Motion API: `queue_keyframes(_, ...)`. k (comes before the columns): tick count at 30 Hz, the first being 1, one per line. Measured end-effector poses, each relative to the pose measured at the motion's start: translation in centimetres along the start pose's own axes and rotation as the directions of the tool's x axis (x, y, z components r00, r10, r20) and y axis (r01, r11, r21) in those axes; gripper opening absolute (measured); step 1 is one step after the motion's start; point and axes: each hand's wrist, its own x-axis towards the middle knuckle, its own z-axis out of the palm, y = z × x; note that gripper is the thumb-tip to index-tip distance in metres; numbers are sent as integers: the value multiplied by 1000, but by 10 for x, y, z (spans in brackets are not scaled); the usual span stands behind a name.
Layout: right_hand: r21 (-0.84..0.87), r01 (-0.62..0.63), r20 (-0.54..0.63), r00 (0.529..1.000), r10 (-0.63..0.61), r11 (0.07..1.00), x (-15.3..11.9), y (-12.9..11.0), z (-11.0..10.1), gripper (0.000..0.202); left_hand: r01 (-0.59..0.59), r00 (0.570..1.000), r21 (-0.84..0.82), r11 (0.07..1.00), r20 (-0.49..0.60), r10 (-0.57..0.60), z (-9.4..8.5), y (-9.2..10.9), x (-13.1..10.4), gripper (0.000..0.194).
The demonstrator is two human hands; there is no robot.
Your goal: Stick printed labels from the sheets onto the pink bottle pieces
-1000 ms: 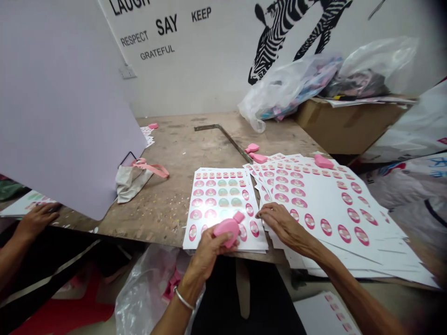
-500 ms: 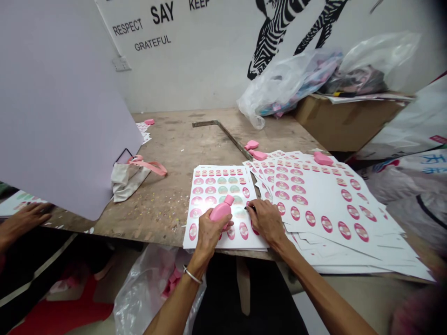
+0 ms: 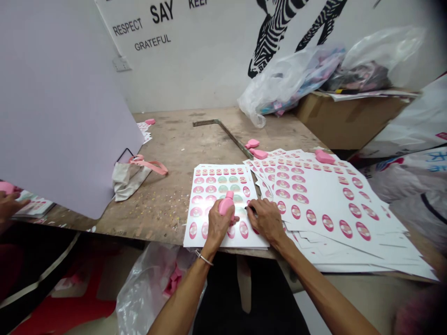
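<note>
My left hand (image 3: 219, 222) is wrapped round a small pink plastic bottle (image 3: 227, 204), tilted, with its cap pointing away from me. Beneath it lies a sticker sheet (image 3: 200, 239) printed with pink and green oval labels. At the right edge of that sheet rests my right hand (image 3: 267, 221), fingers pinched together. A short dark tip (image 3: 246, 208) pokes out from these fingers toward the bottle; its kind does not show. The bottle and the right fingers are close but apart.
Fanned sticker sheets (image 3: 323, 211) cover the table's right side, with a pink bottle (image 3: 324, 157) on them. Behind lies a bent metal bar (image 3: 230, 135). A cloth pouch (image 3: 127, 179) stands by a pale panel (image 3: 66, 107). Another person's hand (image 3: 10, 204) is at far left.
My left hand has moved slightly right with the bottle, turning it more upright and nearer my right hand. The right hand has barely moved. At far left, the other person's hand has shifted left.
</note>
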Motion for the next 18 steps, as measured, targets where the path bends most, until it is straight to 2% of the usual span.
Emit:
queue_keyframes(3, 47, -12, -4, 1000, 12, 999, 1, 1, 2, 6, -44, 999, -18, 999, 20, 44, -1, -2, 0, 42)
queue_keyframes(6, 68, 7, -26, 1000, -6, 998, 1, 0, 2, 11, -63, 998, -9, 998, 4, 63, -1, -4, 0, 42)
queue_keyframes(10, 133, 95, -135, 988, -77, 987, -1, -4, -5, 14, -81, 997, -40, 996, -16, 80, 0, -9, -1, 45)
queue_keyframes(13, 329, -1, -216, 973, 77, 944, 1, -2, -14, 15, -81, 997, -106, 991, -30, 78, 0, -12, -1, 48)
queue_keyframes(15, 373, -73, -181, 972, 150, 925, 2, 2, -17, 16, -74, 997, -136, 988, -16, 72, -1, -11, -1, 50)
queue_keyframes(18, 184, -24, -73, 997, 38, 983, 3, 5, -13, 14, -54, 998, -150, 987, 14, 57, -4, -8, -1, 51)
